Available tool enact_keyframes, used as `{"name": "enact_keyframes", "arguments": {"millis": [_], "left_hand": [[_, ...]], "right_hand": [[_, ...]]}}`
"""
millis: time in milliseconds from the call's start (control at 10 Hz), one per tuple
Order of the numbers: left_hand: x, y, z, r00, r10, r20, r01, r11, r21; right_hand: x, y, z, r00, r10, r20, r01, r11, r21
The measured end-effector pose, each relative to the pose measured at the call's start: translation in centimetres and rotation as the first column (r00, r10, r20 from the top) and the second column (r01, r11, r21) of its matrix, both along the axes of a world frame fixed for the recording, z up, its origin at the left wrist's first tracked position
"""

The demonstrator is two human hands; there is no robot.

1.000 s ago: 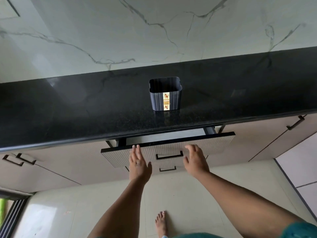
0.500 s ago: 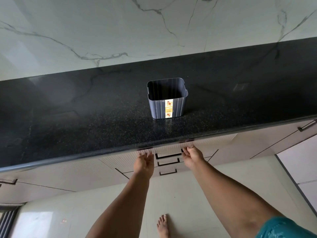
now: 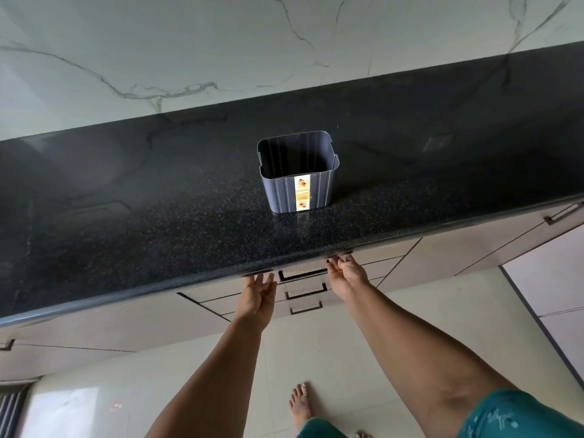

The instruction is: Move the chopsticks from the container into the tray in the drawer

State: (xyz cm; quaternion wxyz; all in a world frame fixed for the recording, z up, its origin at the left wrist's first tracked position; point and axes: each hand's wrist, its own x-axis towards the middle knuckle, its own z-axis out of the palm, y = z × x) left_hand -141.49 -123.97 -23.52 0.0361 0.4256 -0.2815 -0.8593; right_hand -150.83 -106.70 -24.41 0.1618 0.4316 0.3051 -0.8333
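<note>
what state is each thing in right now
container: upright on the countertop, looks empty
top drawer: pushed in under the counter edge
left hand: fingers straight against the drawer front
right hand: fingers against the drawer front, holding nothing

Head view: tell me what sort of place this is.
Most likely a home kitchen: a long black speckled stone countertop against a marble-look wall, and pale handled drawers beneath it.
</note>
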Motion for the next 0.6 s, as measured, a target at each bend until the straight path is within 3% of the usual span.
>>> {"name": "enact_keyframes", "arguments": {"millis": [200,300,400,500,600], "left_hand": [[0.8,-0.5,0.7,0.979,-0.149,0.14,0.167,0.977,-0.13],[2.9,0.4,1.6,0.907,-0.229,0.355,0.351,0.875,-0.333],[4.8,1.9,2.4,0.795,-0.275,0.541,0.572,0.638,-0.516],[7.2,5.1,3.0,0.657,-0.163,0.736,0.746,0.003,-0.665],[8.3,7.7,3.9,0.677,-0.12,0.726,0.678,-0.285,-0.678]], "right_hand": [[0.8,-0.2,1.8,0.949,0.304,-0.082,-0.284,0.939,0.197],[2.5,0.9,3.2,0.874,0.486,-0.021,-0.436,0.801,0.41],[4.2,1.8,4.1,0.729,0.674,0.119,-0.61,0.561,0.56],[7.6,3.2,4.8,0.392,0.828,0.401,-0.673,-0.04,0.739],[9.4,4.1,5.3,0.337,0.819,0.465,-0.457,-0.29,0.841]]}}
